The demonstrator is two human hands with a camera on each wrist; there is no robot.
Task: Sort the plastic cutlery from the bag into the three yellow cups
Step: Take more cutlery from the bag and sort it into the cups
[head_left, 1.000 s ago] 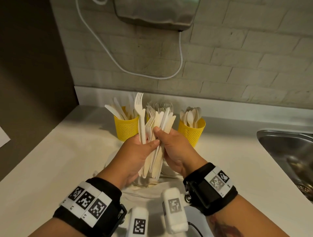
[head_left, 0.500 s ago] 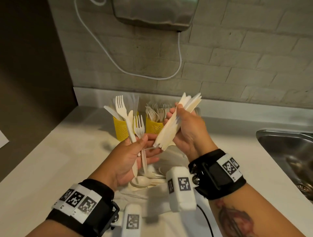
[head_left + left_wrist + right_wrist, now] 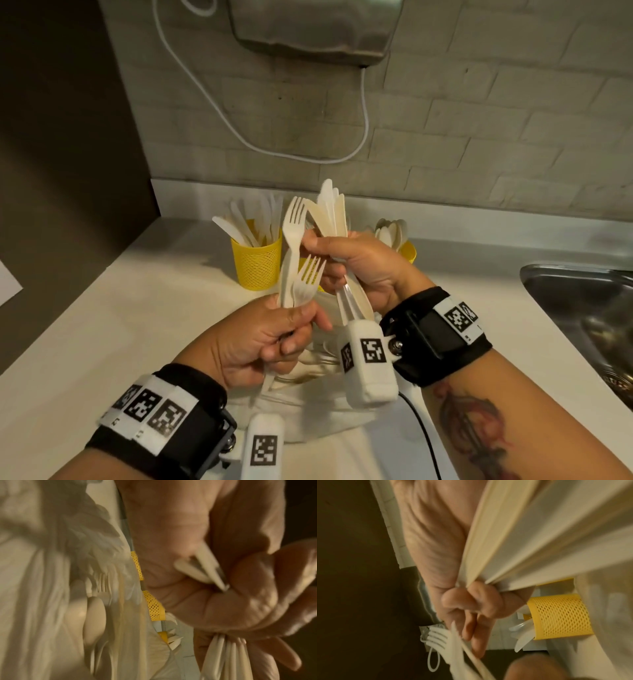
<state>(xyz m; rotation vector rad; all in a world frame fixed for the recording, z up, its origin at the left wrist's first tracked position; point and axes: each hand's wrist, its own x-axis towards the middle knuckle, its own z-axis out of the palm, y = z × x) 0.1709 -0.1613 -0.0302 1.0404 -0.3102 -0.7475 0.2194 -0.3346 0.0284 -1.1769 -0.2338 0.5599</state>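
My left hand [image 3: 274,329] grips two white plastic forks [image 3: 294,253] by their handles, tines up. Just right of it, my right hand [image 3: 356,263] holds a bundle of plastic knives [image 3: 330,212] upright, its fingertips touching the taller fork. The bundle of knives [image 3: 530,536] fills the right wrist view. Behind the hands stand the yellow mesh cups: the left cup [image 3: 257,263] holds knives, the right cup [image 3: 409,250] holds spoons, the middle one is hidden by my hands. The white bag [image 3: 308,404] lies under my hands with spoons [image 3: 93,616] and forks inside.
A steel sink [image 3: 582,308] sits at the right of the white counter [image 3: 120,325]. A dark wall panel [image 3: 61,137] borders the left. A metal box [image 3: 315,31] with a white cable [image 3: 363,130] hangs on the brick wall behind the cups.
One mixed bunch was split: my right hand pulled the knives away to the right and turned them upright, close to the forks that stay in my left hand.
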